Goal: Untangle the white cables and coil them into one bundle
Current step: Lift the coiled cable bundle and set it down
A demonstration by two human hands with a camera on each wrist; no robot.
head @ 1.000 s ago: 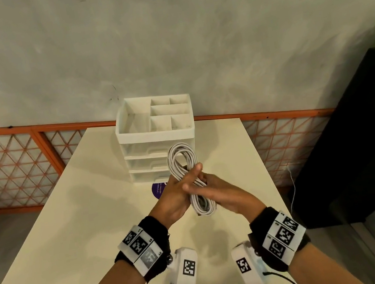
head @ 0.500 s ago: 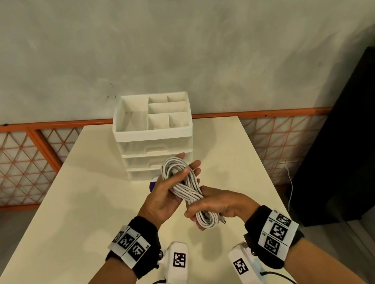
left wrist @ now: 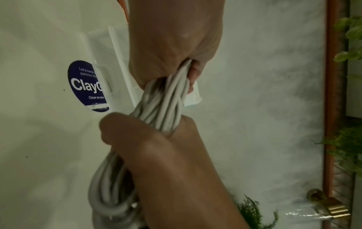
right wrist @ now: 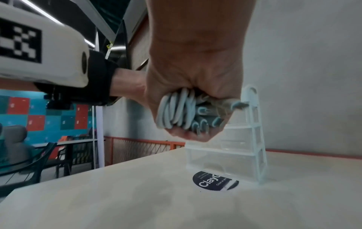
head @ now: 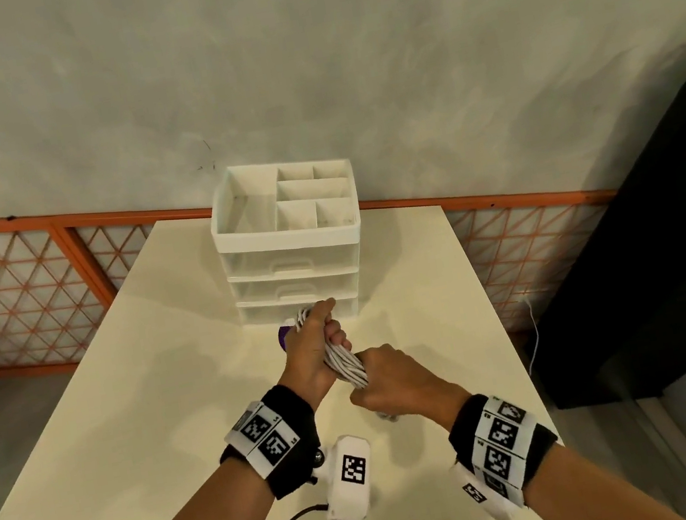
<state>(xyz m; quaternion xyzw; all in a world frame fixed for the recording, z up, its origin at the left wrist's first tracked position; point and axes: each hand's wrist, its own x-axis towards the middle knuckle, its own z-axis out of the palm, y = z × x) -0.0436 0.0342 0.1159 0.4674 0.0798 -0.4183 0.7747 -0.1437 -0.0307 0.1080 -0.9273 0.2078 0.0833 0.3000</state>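
The white cables form one tight, twisted bundle (head: 344, 361) held above the cream table (head: 134, 431), just in front of the drawer unit. My left hand (head: 317, 346) grips its far end in a fist, and a little loop shows past the knuckles. My right hand (head: 394, 385) grips the near end. In the left wrist view the strands (left wrist: 162, 105) run taut between the left hand (left wrist: 172, 46) and the right hand (left wrist: 156, 147). In the right wrist view the right hand (right wrist: 195, 69) is closed round folded loops and plug ends (right wrist: 180, 111).
A white three-drawer organiser (head: 286, 233) with open top compartments stands at the table's back edge. A round purple sticker (head: 285, 337) lies flat before it. An orange lattice railing (head: 11, 292) runs behind the table and a black cabinet (head: 671, 250) stands at the right.
The bundle was an open upright loop held loosely. Both hands have now closed into fists round it, squeezed it narrow and tilted it lower over the table.
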